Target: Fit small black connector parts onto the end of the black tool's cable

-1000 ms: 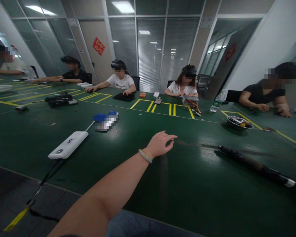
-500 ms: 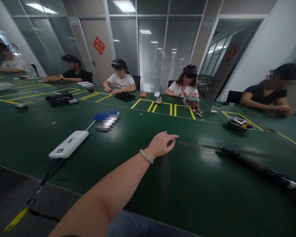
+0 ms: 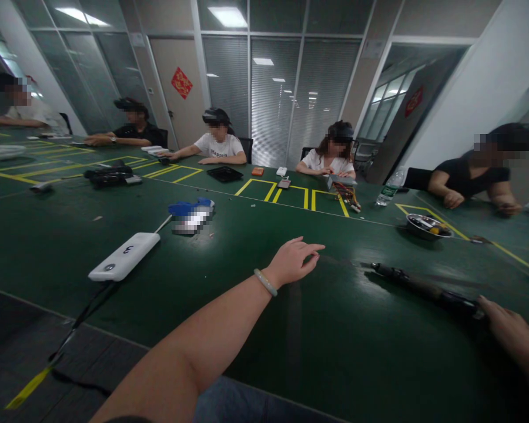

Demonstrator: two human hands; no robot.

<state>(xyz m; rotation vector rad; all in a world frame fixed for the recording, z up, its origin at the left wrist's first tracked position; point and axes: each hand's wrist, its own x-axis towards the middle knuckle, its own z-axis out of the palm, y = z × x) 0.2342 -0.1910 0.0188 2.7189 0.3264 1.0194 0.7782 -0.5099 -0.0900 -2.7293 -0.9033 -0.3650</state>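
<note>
Two hands of yours are in view above the green worktop [image 3: 357, 346]: the left hand [image 3: 293, 261] close to the middle, and the right hand [image 3: 509, 326] at the right edge. Your left forearm comes from the near side, and a pale bracelet [image 3: 265, 282] is around the wrist. The grip of this hand is loose, with thumb and forefinger standing apart; whether it touches the surface, I cannot tell.

On the right, your other grip is closed around the rear end of the black tool [image 3: 427, 291], although this part is rather dark. The tool is long and slim, and its tip points to the left, toward your left hand, but is apart from it.

At the left lies a white device [image 3: 126, 257], marked with a "3", and a black strap [image 3: 86, 305] hangs from it over the near edge. Just farther than this device is a blue item [image 3: 180, 208], beside a flat object [image 3: 194, 220] which is blurred. Beyond the tool, on the far right, you have a metal bowl [image 3: 423, 234] with small things inside, and farther left of it a clear bottle [image 3: 390, 188] stands upright. Several persons sit along the far side.
</note>
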